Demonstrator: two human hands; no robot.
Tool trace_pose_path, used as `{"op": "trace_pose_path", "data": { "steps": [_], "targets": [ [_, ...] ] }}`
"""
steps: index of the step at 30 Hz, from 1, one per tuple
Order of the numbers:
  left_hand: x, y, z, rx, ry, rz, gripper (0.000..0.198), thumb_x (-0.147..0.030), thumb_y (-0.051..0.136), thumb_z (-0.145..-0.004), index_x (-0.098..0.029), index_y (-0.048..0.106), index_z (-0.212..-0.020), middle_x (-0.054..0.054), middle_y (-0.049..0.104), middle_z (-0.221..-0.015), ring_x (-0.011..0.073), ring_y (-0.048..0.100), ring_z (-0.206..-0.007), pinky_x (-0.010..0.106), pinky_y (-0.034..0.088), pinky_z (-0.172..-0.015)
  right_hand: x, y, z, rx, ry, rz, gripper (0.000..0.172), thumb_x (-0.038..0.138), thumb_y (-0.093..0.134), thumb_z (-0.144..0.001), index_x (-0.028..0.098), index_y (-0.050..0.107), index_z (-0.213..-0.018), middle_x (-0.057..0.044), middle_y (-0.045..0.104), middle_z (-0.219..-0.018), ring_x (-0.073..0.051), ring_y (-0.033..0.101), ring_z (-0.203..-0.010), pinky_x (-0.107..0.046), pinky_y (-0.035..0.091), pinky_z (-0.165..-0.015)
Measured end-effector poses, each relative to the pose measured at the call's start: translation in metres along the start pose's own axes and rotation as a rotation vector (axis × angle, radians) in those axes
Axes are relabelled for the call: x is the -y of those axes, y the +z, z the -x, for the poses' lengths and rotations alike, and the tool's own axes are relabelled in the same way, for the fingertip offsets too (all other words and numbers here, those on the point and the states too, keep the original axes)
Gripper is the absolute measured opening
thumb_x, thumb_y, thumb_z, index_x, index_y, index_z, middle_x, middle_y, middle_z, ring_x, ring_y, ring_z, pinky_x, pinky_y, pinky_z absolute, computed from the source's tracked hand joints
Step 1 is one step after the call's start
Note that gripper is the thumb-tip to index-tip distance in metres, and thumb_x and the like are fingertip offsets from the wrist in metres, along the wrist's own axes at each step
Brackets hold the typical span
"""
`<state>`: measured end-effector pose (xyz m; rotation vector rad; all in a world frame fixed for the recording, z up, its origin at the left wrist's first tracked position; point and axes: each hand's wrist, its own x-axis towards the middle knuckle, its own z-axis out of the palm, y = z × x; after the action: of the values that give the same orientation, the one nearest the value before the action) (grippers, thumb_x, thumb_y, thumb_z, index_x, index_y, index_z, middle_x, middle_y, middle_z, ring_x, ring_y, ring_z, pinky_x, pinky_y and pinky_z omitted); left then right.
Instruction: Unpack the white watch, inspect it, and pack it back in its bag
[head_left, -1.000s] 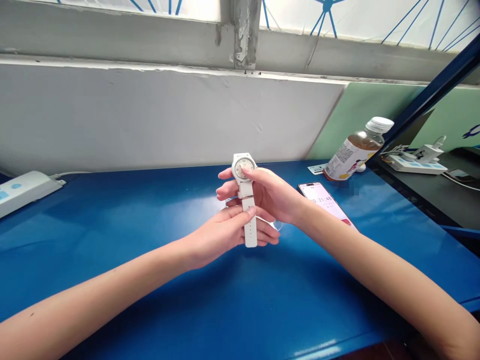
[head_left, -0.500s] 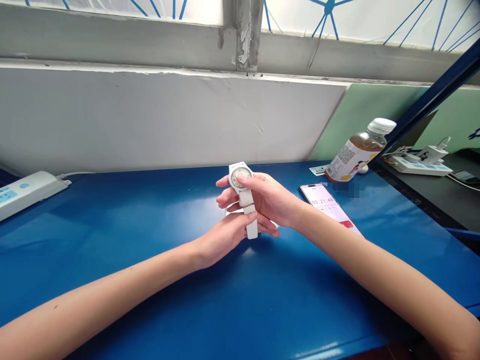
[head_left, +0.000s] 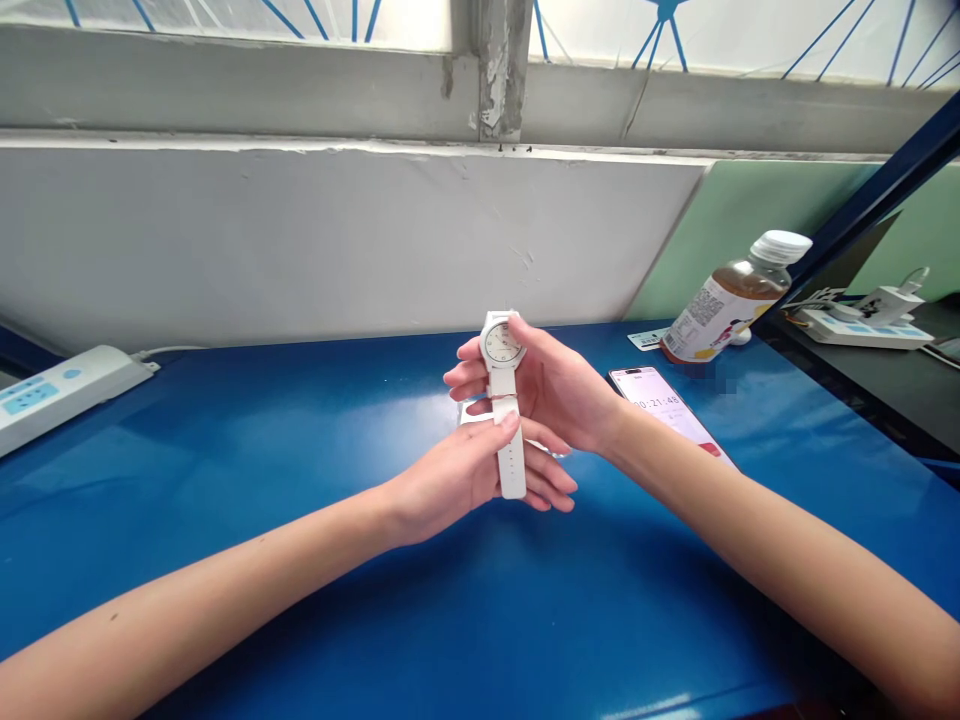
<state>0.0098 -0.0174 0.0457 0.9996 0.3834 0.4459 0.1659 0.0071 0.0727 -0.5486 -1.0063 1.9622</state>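
A white wristwatch (head_left: 504,378) with a round pale dial stands upright above the blue table (head_left: 300,440), its strap hanging down. My right hand (head_left: 559,392) grips the watch case, thumb on the dial's edge, fingers curled behind it. My left hand (head_left: 457,472) pinches the lower strap between thumb and fingers. Both hands are closed on the watch, a little above the tabletop. Something small and pale shows behind the fingers; I cannot make it out.
A phone (head_left: 671,412) with a running timer lies to the right of my hands. A capped bottle of brown drink (head_left: 731,298) lies tilted at the back right. White power strips sit at far left (head_left: 64,392) and far right (head_left: 862,325). A white wall runs behind.
The watch dipped lower half a second ago and is now raised again and upright. Both hands kept their hold and shifted slightly right in view.
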Motion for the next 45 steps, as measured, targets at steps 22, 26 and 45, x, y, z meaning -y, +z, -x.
{"op": "trace_pose_path", "data": {
  "steps": [22,26,45],
  "targets": [
    [-0.007,0.005,-0.001,-0.242,0.064,-0.288,0.029,-0.036,0.063,-0.096,-0.016,0.058,-0.117,0.005,0.071,-0.081,0.0199,0.070,-0.079,0.036,0.053,-0.081,0.007,-0.003,-0.001,-0.251,-0.177,0.146,0.022,0.041,0.075,-0.081,0.020,0.070,-0.084,0.004,0.052,-0.063,-0.011,0.051,-0.059,-0.023,0.046,-0.056],
    [-0.004,0.004,-0.002,-0.181,0.054,-0.199,0.039,-0.045,0.062,-0.096,-0.016,0.056,-0.122,0.007,0.070,-0.089,0.0223,0.071,-0.083,0.039,0.053,-0.083,0.006,-0.006,0.000,-0.290,-0.220,0.161,0.028,0.045,0.079,-0.078,0.020,0.069,-0.073,0.002,0.063,-0.068,-0.010,0.057,-0.063,-0.022,0.051,-0.063],
    [0.005,-0.002,0.000,0.013,-0.094,-0.056,0.055,-0.059,0.064,-0.090,-0.010,0.066,-0.114,0.021,0.071,-0.115,0.0311,0.069,-0.106,0.047,0.050,-0.098,0.013,-0.011,-0.002,-0.225,-0.138,0.054,0.027,0.040,0.061,-0.094,0.019,0.067,-0.109,0.008,0.054,-0.059,-0.005,0.038,-0.039,-0.018,0.036,-0.040]
  ]
}}
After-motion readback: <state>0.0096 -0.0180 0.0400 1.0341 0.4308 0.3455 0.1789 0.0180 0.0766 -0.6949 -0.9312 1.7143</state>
